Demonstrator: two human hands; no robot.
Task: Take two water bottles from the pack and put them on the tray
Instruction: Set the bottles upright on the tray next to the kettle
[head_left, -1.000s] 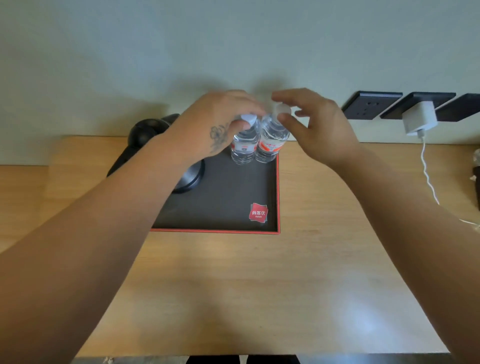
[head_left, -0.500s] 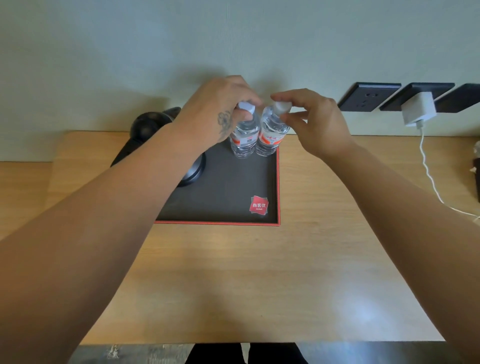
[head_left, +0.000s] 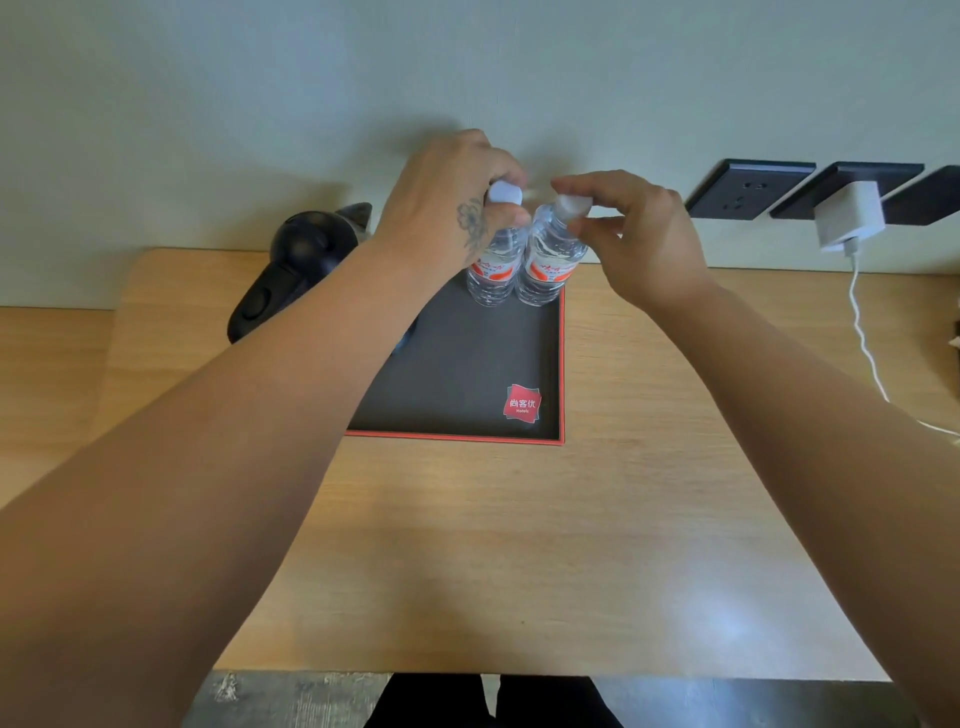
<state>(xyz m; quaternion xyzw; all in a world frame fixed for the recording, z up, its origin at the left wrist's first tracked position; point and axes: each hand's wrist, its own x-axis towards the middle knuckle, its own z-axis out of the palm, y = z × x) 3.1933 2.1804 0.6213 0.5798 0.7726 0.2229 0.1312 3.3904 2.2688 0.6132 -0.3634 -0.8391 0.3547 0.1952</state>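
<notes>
With both bottles upright at the tray's (head_left: 550, 434) one o'clock corner, I see my left hand (head_left: 447, 202) clamped round the left bottle (head_left: 493, 275) and my right hand (head_left: 634, 234) pinching the right bottle (head_left: 548, 270) by its cap, steadying them.

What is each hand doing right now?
Left hand: closed around the left bottle near its cap.
Right hand: fingertips pinching the cap of the right bottle.
</notes>
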